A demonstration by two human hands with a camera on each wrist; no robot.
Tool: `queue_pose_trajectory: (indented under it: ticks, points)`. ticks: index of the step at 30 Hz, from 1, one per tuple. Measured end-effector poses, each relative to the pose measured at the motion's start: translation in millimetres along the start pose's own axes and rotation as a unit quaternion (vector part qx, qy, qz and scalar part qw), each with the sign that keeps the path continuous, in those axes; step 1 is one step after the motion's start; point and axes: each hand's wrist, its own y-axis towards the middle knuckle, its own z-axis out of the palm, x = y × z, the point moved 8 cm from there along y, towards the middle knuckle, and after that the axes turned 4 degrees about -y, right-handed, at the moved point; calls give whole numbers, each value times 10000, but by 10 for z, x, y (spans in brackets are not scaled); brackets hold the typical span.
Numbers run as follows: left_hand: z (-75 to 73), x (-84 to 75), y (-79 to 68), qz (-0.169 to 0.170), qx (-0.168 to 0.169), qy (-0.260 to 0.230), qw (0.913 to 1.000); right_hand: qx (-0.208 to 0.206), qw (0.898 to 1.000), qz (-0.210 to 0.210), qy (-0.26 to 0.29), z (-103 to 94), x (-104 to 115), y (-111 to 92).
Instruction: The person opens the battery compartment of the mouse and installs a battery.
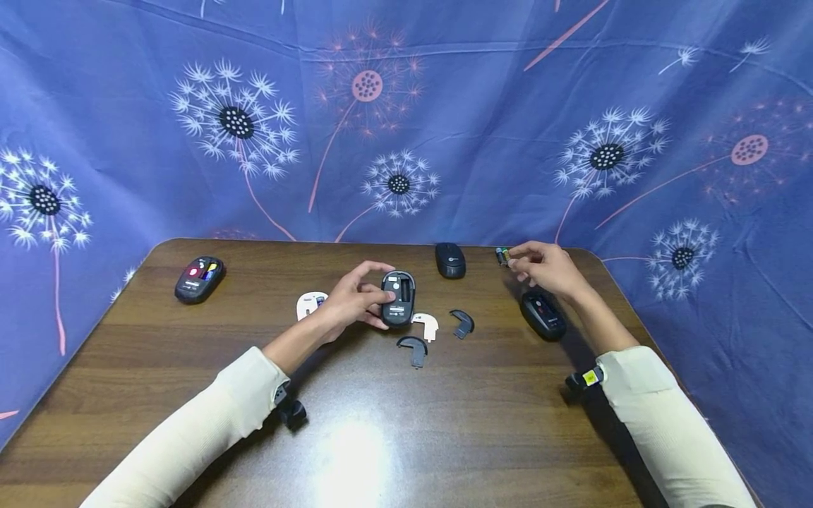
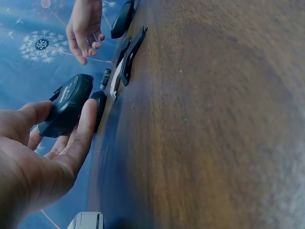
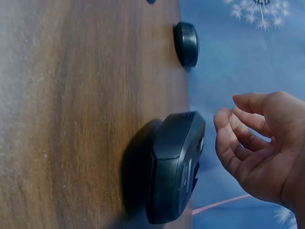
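My left hand (image 1: pixel 356 300) holds a black computer mouse (image 1: pixel 398 310) underside up, thumb and fingers around its sides. Its battery slot lies uncovered and looks dark inside. In the left wrist view the mouse (image 2: pixel 71 102) is tilted and off the table. At the table's far right, my right hand (image 1: pixel 546 268) has its fingertips beside small batteries (image 1: pixel 500 257); they are partly hidden by the fingers. In the right wrist view my right hand (image 3: pixel 262 138) has loosely bent fingers and shows nothing between them. Another upturned black mouse (image 1: pixel 543 317) lies below that hand.
A white mouse (image 1: pixel 308 303) is partly behind my left hand. Loose covers lie mid-table: one white (image 1: pixel 428 326), two dark, including a dark cover (image 1: pixel 416 347). A black mouse (image 1: pixel 450 261) stands at the back; an upturned mouse with batteries (image 1: pixel 198 282) lies far left.
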Motion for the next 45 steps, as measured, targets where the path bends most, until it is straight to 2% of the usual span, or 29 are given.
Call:
queue_pose_trajectory:
  ticks: [9, 20, 29, 41, 45]
  points:
    - [9, 5, -8, 7, -9, -1, 10000, 176, 9991, 258, -274, 15, -229, 138]
    - [9, 5, -38, -16, 9, 21, 10000, 888, 9911, 95, -989, 105, -484, 418]
    - [20, -25, -46, -8, 6, 106, 9999, 905, 9892, -205, -1138, 117, -474, 574]
    - [51, -37, -32, -4, 22, 37, 10000, 897, 9875, -328, -1254, 90, -530, 645]
    - [63, -39, -30, -4, 51, 32, 10000, 1063, 9869, -273, -1186, 83, -563, 650]
